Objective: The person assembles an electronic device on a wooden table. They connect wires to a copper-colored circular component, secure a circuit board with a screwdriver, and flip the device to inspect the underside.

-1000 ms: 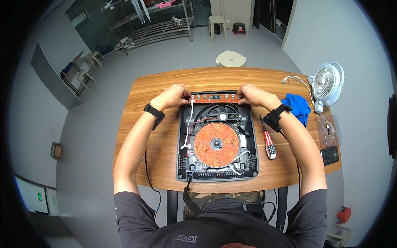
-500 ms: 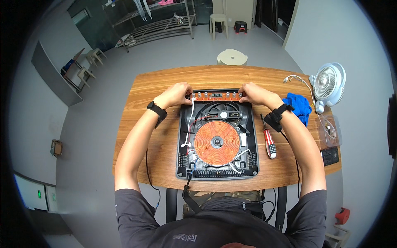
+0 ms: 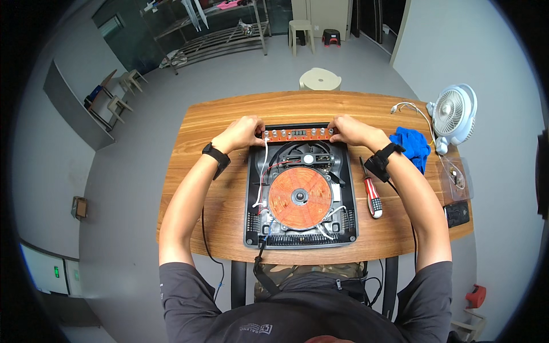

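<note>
An opened induction cooker (image 3: 249,228) lies on the table, its black housing showing a round copper coil (image 3: 286,208) and a fan (image 3: 286,151). Along its far edge is a narrow orange circuit board (image 3: 277,136) with buttons and a small display. My left hand (image 3: 247,131) pinches the board's left end, and my right hand (image 3: 350,131) grips the right end. From the board's left part a white cable (image 3: 263,171) runs down beside the coil. A screwdriver (image 3: 372,194) with a red, white and black handle rests right of the cooker, below my right wrist.
The wooden table (image 3: 223,108) carries a blue cloth (image 3: 410,147), a small white fan (image 3: 452,114), a clear plastic tray (image 3: 466,177) with small parts, and a black flat object (image 3: 456,214) at the right. Beyond the far edge stands a cream stool (image 3: 320,79).
The board has tilted or shifted slightly toward me between my hands. The white cable's lower end has moved down a little. Both hands keep their hold.
</note>
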Motion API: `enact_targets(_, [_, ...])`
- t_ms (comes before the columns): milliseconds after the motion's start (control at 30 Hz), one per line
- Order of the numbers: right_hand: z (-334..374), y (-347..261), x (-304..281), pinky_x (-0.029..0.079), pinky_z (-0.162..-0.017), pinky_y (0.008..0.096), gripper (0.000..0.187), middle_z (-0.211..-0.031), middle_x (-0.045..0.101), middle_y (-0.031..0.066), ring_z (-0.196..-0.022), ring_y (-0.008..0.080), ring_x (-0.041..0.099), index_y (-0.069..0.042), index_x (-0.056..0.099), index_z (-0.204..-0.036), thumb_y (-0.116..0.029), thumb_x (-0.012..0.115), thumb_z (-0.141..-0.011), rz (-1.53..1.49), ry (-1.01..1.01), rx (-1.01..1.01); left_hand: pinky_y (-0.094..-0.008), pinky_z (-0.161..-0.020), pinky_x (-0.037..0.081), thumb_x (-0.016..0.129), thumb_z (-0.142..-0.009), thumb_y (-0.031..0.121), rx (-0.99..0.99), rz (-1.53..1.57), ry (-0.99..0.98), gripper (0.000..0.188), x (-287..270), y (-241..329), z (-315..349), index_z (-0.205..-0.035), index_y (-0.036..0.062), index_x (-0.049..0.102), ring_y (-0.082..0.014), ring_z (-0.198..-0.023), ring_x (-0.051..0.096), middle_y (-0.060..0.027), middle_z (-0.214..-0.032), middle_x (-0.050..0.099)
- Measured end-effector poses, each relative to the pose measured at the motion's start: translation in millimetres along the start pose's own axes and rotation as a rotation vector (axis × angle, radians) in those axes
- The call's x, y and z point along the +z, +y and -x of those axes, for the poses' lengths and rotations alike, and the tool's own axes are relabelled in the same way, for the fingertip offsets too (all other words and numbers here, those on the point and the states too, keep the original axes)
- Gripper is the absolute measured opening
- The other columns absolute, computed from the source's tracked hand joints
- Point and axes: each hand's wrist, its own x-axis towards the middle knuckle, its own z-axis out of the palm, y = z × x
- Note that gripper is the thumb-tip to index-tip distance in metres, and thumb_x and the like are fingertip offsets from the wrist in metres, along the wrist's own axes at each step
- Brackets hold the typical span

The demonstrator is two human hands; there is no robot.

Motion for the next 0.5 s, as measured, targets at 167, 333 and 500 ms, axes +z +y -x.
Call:
enact_targets(167, [-3.3, 3.5, 2.2, 0.055, -0.086, 0.0451, 0.037, -0.099, 0.072, 0.0257, -0.097, 0.0409, 0.070, 0.004, 0.073, -0.111, -0.018, 0.083, -0.083, 0.041, -0.006, 0.009, -0.0385, -0.081, 0.058, 0.091, -0.073, 0.020, 0.001, 0.000, -0.003, 0.041, -2.5, 4.3, -0.4, -0.102, -0.0002, 0.071, -0.0287, -0.091, 0.072, -0.0142, -0.096, 0.073])
enact_targets(333, [-7.0, 5.4, 2.2, 0.055, -0.087, 0.0448, 0.037, -0.101, 0.072, 0.0260, -0.099, 0.0409, 0.070, 0.005, 0.073, -0.111, -0.018, 0.082, -0.083, 0.050, -0.031, 0.009, -0.0377, -0.081, 0.058, 0.091, -0.072, 0.019, -0.010, 0.017, -0.006, 0.042, -2.6, 3.8, 0.4, -0.103, -0.0012, 0.071, -0.0284, -0.090, 0.072, -0.0145, -0.094, 0.074])
enact_targets(500, [-4.2, -1.1, -1.7, 0.055, -0.087, 0.0448, 0.037, -0.102, 0.072, 0.0263, -0.100, 0.0405, 0.070, 0.005, 0.072, -0.112, -0.017, 0.082, -0.084, 0.012, -0.031, 0.025, -0.0368, -0.080, 0.058, 0.091, -0.071, 0.015, 0.015, 0.101, -0.015, 0.040, 1.3, -4.4, 2.5, -0.101, -0.0020, 0.071, -0.0265, -0.087, 0.072, -0.0144, -0.092, 0.074])
